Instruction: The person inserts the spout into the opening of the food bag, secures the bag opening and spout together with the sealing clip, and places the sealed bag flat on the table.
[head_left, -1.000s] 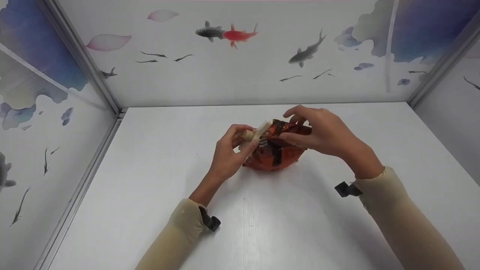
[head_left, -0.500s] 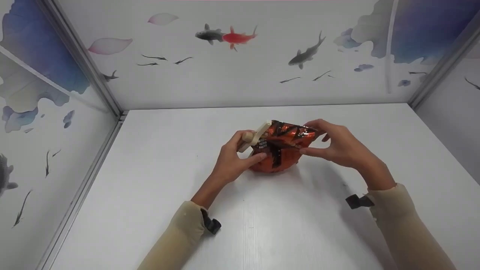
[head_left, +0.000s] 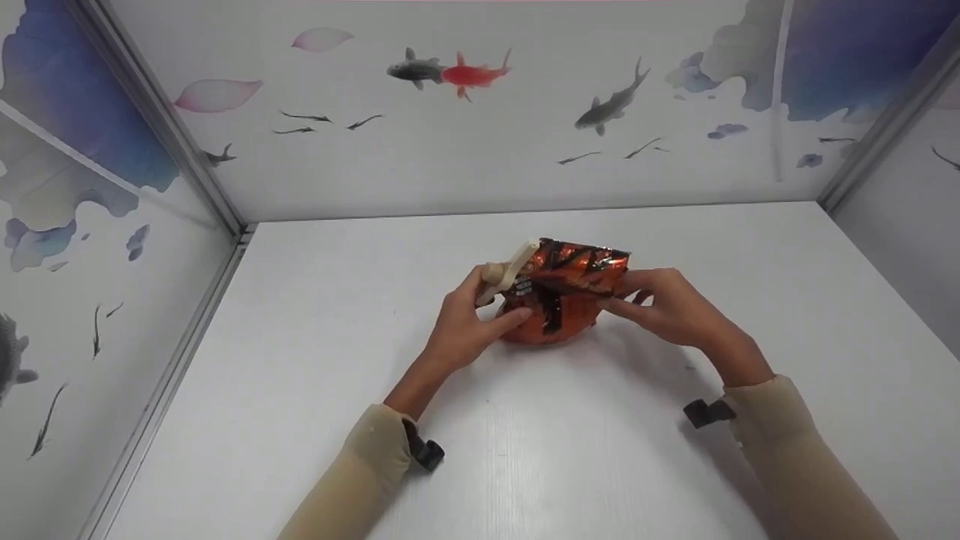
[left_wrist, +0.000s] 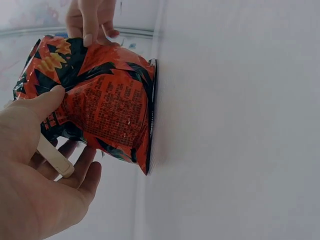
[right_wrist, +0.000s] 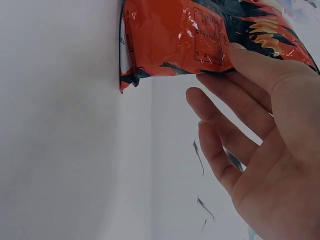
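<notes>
A shiny orange-red snack bag (head_left: 566, 266) with black markings stands on the white table, its bottom edge down. My left hand (head_left: 459, 322) grips its left side, thumb on the front and fingers behind. Between that hand and the bag is a cream-coloured bar (head_left: 523, 259) with a round knob, slanting along the bag's upper left edge; the left wrist view shows the bar's end (left_wrist: 56, 159) across the fingers. With thumb in front and fingertips behind, my right hand (head_left: 671, 309) pinches the right side of the bag. The right wrist view shows its other fingers loosely bent, off the bag.
The white tabletop (head_left: 495, 465) surrounds the bag. Behind it rises a white back wall (head_left: 480, 157) printed with fish and petals, and side panels with metal corner posts stand at left and right.
My right hand has come down from the bag's top to its right side. The top part, bent over before, now stands up. My left thumb has slid from the bar onto the bag's front.
</notes>
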